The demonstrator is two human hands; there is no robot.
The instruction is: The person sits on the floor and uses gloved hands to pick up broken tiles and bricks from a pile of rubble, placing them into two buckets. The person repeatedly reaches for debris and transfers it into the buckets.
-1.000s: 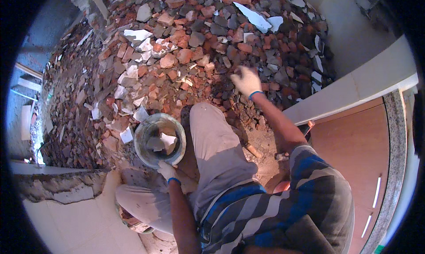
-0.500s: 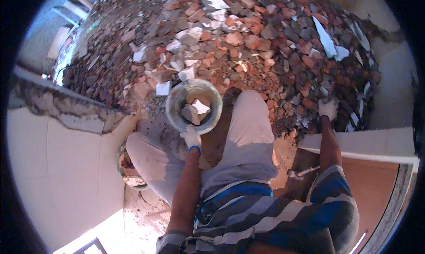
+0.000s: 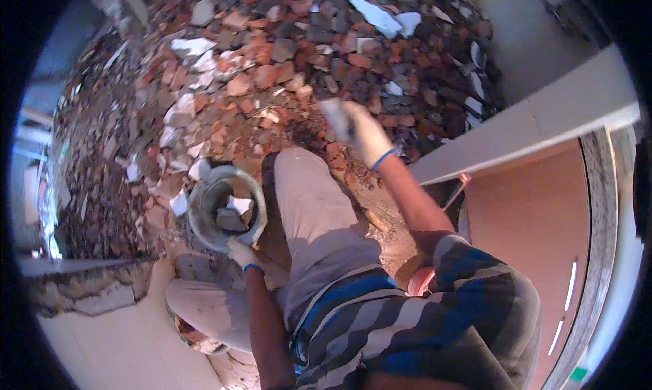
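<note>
A round grey bucket (image 3: pixel 197 221) stands at the foot of the rubble, just left of my raised knee. Inside it lie a grey chunk (image 3: pixel 229 220) and a white fragment (image 3: pixel 239 205). My gloved left hand (image 3: pixel 242 254) is closed on the bucket's near rim. To the right, over the rubble, my gloved right hand (image 3: pixel 367 133) grips a flat grey piece of rubble (image 3: pixel 335 119), slightly blurred. The fingers' far side is hidden.
A broad heap of broken brick and stone (image 3: pixel 272 71) spreads ahead. Long white shards (image 3: pixel 372 14) lie on its far side. A low pale ledge (image 3: pixel 523 121) and a brown panel (image 3: pixel 526 220) border the right; a broken wall edge (image 3: pixel 95 288) is at left.
My right hand has come up from the rubble at the right and moved left with a grey piece in it. The view has turned right; my left hand stays on the bucket.
</note>
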